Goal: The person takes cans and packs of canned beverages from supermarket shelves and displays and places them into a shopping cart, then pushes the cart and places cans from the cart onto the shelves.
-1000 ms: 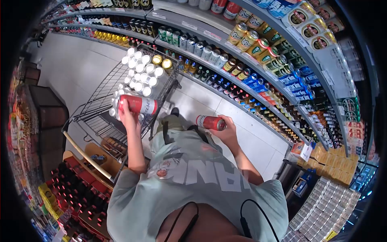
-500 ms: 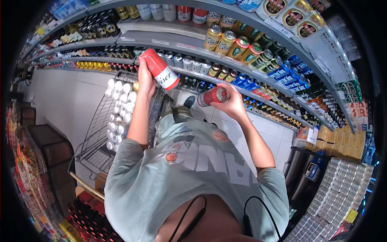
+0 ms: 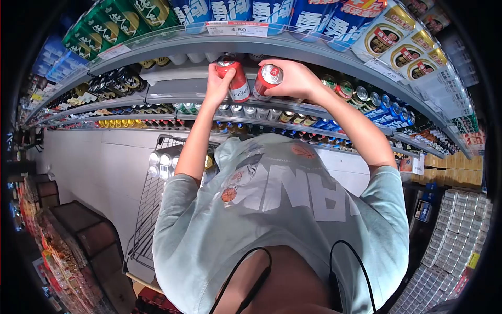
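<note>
A red and white beer can (image 3: pixel 239 83) is gripped upright in my left hand (image 3: pixel 217 83), its top near the underside of the upper shelf. My right hand (image 3: pixel 295 81) is closed around a second red beer can (image 3: pixel 271 75), whose silver lid faces me. Both cans are at the front of the middle shelf (image 3: pixel 178 89), side by side with a narrow gap between them. Whether their bottoms touch the shelf I cannot tell. Behind my hands, the upper shelf hides part of the can rows.
The upper shelf edge with a price tag (image 3: pixel 238 29) juts out above my hands, carrying blue cans (image 3: pixel 272 13) and green cans (image 3: pixel 112 23). A wire shopping cart (image 3: pixel 149 209) with several white-topped cans (image 3: pixel 166 159) stands left of me. Stacked packs (image 3: pixel 449 235) are at right.
Both hands have moved up and forward to the shelf with their cans, coming closer together. The left can has turned from tilted to nearly upright. My view has shifted nearer the shelf.
</note>
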